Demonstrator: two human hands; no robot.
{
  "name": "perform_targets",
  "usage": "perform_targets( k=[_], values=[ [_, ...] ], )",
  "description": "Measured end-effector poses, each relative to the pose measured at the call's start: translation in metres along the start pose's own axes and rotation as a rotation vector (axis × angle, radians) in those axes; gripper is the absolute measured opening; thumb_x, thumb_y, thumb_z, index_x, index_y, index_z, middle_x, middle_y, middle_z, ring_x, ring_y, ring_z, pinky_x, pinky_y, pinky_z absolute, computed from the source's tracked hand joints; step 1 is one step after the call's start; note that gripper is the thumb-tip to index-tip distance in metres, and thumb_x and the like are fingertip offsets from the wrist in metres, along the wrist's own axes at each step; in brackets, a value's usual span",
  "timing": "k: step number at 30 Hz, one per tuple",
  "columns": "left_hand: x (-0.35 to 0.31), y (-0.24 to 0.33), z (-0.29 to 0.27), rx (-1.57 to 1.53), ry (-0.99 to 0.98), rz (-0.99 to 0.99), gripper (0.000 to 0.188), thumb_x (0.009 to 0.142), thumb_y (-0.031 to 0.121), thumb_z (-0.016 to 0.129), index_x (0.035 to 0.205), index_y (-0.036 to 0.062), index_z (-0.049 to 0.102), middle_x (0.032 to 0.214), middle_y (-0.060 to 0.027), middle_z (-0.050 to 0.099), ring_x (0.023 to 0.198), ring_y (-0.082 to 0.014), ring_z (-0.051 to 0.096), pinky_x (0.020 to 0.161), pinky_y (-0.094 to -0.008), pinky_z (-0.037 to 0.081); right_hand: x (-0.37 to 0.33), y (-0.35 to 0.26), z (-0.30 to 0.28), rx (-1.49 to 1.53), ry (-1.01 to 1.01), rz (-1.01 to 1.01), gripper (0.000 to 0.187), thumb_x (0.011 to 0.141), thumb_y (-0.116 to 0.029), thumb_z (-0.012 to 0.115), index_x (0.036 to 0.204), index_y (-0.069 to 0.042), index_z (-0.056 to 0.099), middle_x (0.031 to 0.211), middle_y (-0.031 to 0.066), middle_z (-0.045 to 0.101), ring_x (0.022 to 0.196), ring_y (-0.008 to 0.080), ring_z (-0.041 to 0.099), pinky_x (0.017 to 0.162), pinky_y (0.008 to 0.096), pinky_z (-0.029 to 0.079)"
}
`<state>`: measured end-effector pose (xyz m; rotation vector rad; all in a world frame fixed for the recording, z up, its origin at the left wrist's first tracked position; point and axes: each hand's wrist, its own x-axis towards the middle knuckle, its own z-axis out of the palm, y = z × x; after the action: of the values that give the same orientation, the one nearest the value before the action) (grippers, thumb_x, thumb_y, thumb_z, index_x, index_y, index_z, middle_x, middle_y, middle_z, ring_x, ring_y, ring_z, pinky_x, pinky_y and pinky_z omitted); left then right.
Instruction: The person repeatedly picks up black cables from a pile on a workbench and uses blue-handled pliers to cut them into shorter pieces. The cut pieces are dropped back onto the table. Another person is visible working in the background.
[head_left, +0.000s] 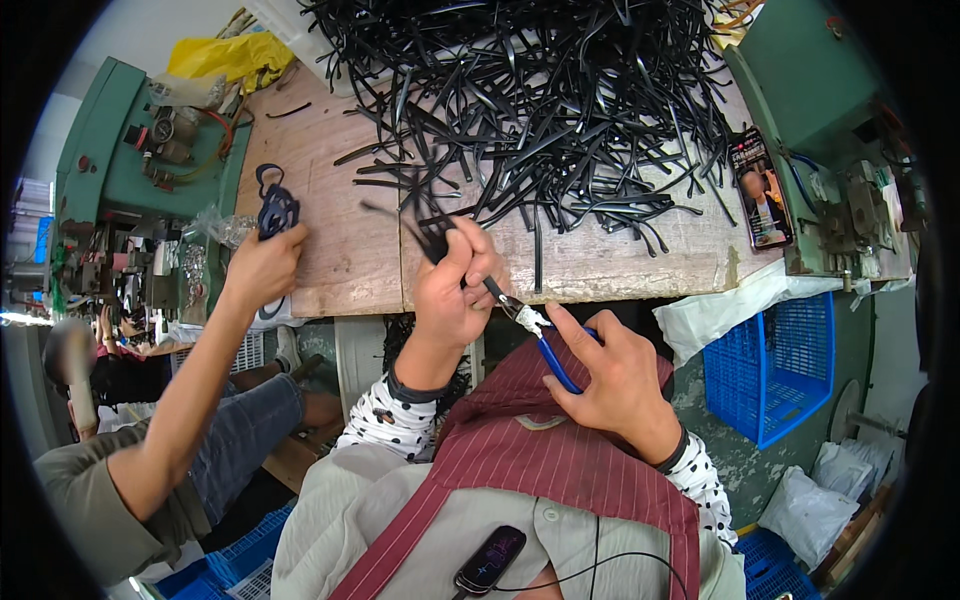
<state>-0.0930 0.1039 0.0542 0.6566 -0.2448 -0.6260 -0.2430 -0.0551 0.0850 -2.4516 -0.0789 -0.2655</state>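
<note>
My left hand (pixel 455 290) is closed around a small bunch of black eyeglass temples (pixel 432 238), whose far ends are smeared by motion. One temple sticks out from the fist toward the right. Its end meets the jaws of cutting pliers (pixel 556 365) with blue handles and white wrapping near the pivot. My right hand (pixel 625 380) grips these pliers, index finger stretched along them. Both hands are above my lap, at the near edge of the wooden table (pixel 330 240). A large heap of black eyeglass temples (pixel 560 130) spreads over the table beyond them.
At the left, another person's hand (pixel 265 265) holds a dark blue looped thing (pixel 278 210) on the table. Green machines (pixel 100 150) flank both sides. A phone (pixel 762 195) leans at the right, above a white sheet (pixel 715 315) and a blue crate (pixel 820 345).
</note>
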Motion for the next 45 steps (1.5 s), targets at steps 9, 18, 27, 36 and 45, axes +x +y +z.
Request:
perform_targets(
  k=[9, 18, 27, 36, 45],
  values=[
    [-0.013, -0.034, 0.021, 0.510, 0.224, 0.739, 0.030, 0.100, 0.034, 0.055, 0.096, 0.0051, 0.050, 0.070, -0.0025, 0.044, 0.054, -0.0086, 0.036, 0.049, -0.0243, 0.030, -0.005, -0.003, 0.013, 0.372, -0.048, 0.160, 0.085, 0.061, -0.024, 0.085, 0.139, -0.010, 0.053, 0.078, 0.0096, 0.051, 0.068, 0.0239, 0.054, 0.064, 0.0340, 0.048],
    [-0.017, -0.024, 0.024, 0.368, 0.354, 0.416, 0.028, 0.104, 0.035, 0.047, 0.096, 0.0087, 0.049, 0.072, 0.0007, 0.045, 0.053, -0.0043, 0.033, 0.049, -0.0221, 0.031, -0.004, 0.000, 0.012, 0.330, -0.132, 0.218, 0.082, 0.065, -0.021, 0.085, 0.140, -0.011, 0.053, 0.077, 0.0089, 0.053, 0.065, 0.0204, 0.055, 0.062, 0.0311, 0.049],
    [0.012, -0.015, -0.003, 0.719, 0.452, 0.122, 0.017, 0.096, 0.014, 0.055, 0.105, 0.0004, 0.058, 0.079, -0.0071, 0.063, 0.071, -0.0141, 0.060, 0.061, -0.0292, 0.049, -0.010, 0.001, 0.003, 0.461, -0.102, 0.296, 0.080, 0.068, -0.024, 0.083, 0.141, -0.011, 0.051, 0.077, 0.0100, 0.055, 0.065, 0.0232, 0.057, 0.064, 0.0334, 0.050],
    [0.042, -0.041, -0.001, 1.983, 0.123, -0.098, 0.030, 0.083, 0.027, 0.068, 0.092, -0.0011, 0.062, 0.087, -0.0207, 0.067, 0.081, -0.0393, 0.066, 0.070, -0.0470, 0.053, -0.017, 0.000, 0.007, 0.422, -0.068, 0.199, 0.085, 0.066, -0.023, 0.085, 0.142, -0.011, 0.049, 0.081, 0.0102, 0.053, 0.070, 0.0247, 0.057, 0.067, 0.0358, 0.051],
    [0.027, 0.018, 0.005, 0.444, 0.199, -0.228, 0.030, 0.101, 0.038, 0.052, 0.096, 0.0083, 0.054, 0.063, 0.0050, 0.042, 0.047, -0.0039, 0.031, 0.042, -0.0201, 0.026, -0.011, 0.011, 0.007, 0.135, 0.114, 0.142, 0.085, 0.063, -0.027, 0.084, 0.140, -0.015, 0.052, 0.083, 0.0118, 0.054, 0.068, 0.0277, 0.056, 0.062, 0.0374, 0.050]
  ],
)
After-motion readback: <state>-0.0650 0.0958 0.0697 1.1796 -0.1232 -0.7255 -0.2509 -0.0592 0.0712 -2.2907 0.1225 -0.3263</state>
